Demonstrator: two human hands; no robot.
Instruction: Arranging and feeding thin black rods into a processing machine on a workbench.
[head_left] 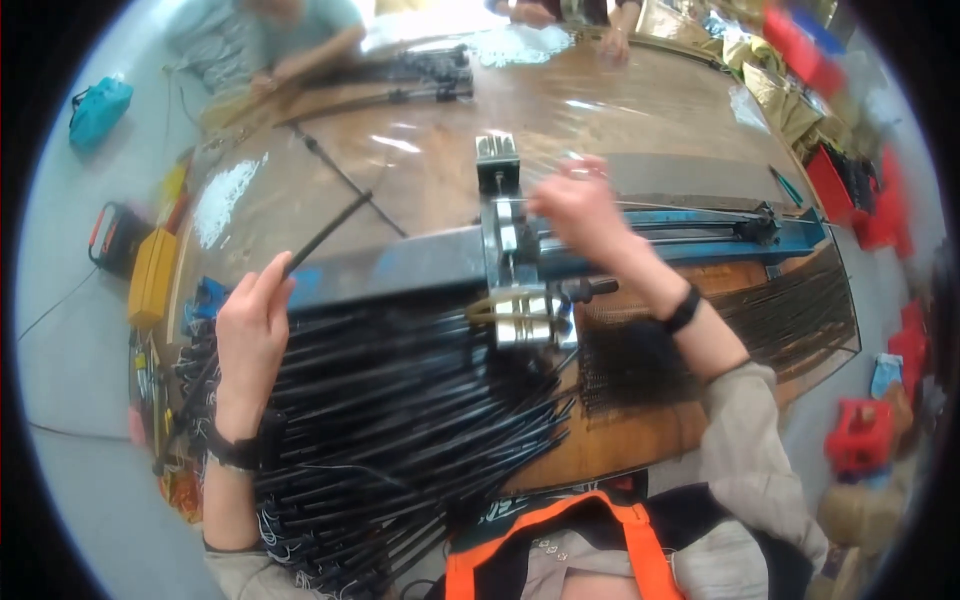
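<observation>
Head view | left hand (252, 325) closed round a black rod (330, 230) near the worktable's (640, 435) left edge; it was tilted up, perhaps to clear the heaped lengths (380, 370) | rod looked slim, straight, dull | right hand (585, 205) curled, blurred, just beside the metal fixture (507, 228); whether it gripped anything could not be told

Looks like a workshop, judging by a big wooden table (625, 440) with black rods (370, 400) heaped near left, a metal clamp (506, 240) mid-table and a blue metal rail (797, 238) on the right. Shows too in red bins (836, 185) farther right, a yellow box (153, 277) on the left and people (312, 42) at the far edge.
</observation>
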